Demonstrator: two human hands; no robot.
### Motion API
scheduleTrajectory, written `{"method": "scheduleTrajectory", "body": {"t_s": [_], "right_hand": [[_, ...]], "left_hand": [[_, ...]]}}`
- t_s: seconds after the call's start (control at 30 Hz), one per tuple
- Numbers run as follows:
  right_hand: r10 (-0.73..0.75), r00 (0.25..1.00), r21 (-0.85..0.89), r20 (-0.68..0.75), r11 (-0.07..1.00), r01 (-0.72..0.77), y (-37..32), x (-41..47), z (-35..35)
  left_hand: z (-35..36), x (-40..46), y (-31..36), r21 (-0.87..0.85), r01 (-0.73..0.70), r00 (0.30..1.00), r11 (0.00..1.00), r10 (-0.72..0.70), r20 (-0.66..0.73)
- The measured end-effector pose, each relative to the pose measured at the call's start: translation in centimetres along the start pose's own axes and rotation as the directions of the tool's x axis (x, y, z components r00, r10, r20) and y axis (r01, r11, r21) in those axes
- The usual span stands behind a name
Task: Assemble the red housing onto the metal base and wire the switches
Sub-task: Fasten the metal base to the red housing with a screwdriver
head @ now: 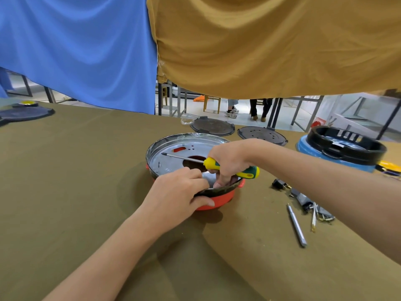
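The metal base point(173, 155) sits in the housing point(214, 202), lids point(211, 127) behind, tools point(297, 224) right.

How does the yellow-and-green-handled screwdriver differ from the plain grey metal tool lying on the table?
The yellow-and-green-handled screwdriver is gripped in the right hand, above the metal base; the grey metal tool lies untouched on the olive table cover. The screwdriver has a thick coloured handle; the grey tool is slim and one colour throughout. Both are long, straight tools.
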State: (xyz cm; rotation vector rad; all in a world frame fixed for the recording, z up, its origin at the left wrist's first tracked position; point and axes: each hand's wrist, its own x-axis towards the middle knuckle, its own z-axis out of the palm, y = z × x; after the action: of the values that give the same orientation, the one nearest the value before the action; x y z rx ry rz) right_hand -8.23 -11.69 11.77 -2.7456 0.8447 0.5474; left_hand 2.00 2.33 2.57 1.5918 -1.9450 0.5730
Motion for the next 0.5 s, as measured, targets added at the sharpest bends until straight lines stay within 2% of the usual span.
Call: {"method": "scheduleTrajectory", "body": {"t_s": [0.13, 0.3, 0.43, 0.5], "right_hand": [[0.006, 1.0, 0.05, 0.008, 0.999, -0.006, 0.1, 0.1, 0.0], [-0.047, 0.998, 0.052, -0.051, 0.997, 0.049, 0.6, -0.4, 0.2], [-0.11, 0.993, 0.223, -0.043, 0.968, 0.117, 1.6, -0.9, 0.0], [-0.133, 0.987, 0.282, -0.085, 0.947, 0.152, 2.1, -1.3, -0.1]], "left_hand": [[0.0, 0.0, 0.0, -0.006, 0.0, 1.0, 1.0, 0.0, 0.007], [-0.3, -0.1, -0.1, -0.015, -0.01, 1.0, 1.0, 0.01, 0.012], [-0.3, -0.2, 0.2, -0.005, -0.021, 1.0, 1.0, 0.021, -0.007], [-0.3, -0.2, 0.4, 0.011, -0.037, 0.999, 0.999, 0.037, -0.017]]}}
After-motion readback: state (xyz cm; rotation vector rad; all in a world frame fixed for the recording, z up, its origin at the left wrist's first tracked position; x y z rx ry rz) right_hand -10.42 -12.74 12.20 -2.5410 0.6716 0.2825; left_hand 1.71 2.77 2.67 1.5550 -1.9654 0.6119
